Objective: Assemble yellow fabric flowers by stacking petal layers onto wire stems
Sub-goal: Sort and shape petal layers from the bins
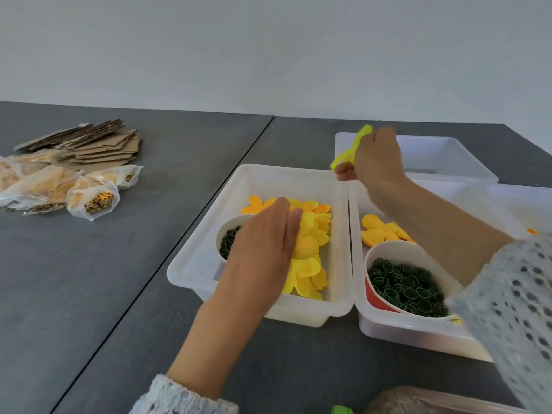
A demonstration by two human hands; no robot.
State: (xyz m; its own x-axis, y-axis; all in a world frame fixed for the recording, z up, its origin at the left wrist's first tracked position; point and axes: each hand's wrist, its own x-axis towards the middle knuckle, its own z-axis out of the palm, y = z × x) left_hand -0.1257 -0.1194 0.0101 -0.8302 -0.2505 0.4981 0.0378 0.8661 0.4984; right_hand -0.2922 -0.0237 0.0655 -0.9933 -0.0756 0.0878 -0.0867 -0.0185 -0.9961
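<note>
A: How far along?
B: Early. The right hand point(377, 156) pinches one yellow flower point(352, 149) above the far bin point(466, 162).
A: The left hand point(263, 246)?
B: Flat, fingers straight, on loose petals point(310, 255) in the near bin point(191, 264); many remain unstacked.

Left hand point(265, 243) reaches forward, fingers extended; right hand point(373, 158) raised, pinching.

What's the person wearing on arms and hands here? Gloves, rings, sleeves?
Both hands are bare: no gloves, rings or watch visible on the left hand or right hand. Both forearms are uncovered. The left sleeve is white openwork lace, pushed back from the wrist. The right sleeve is the same pale lace with a pattern of small holes, ending mid-forearm.
</note>
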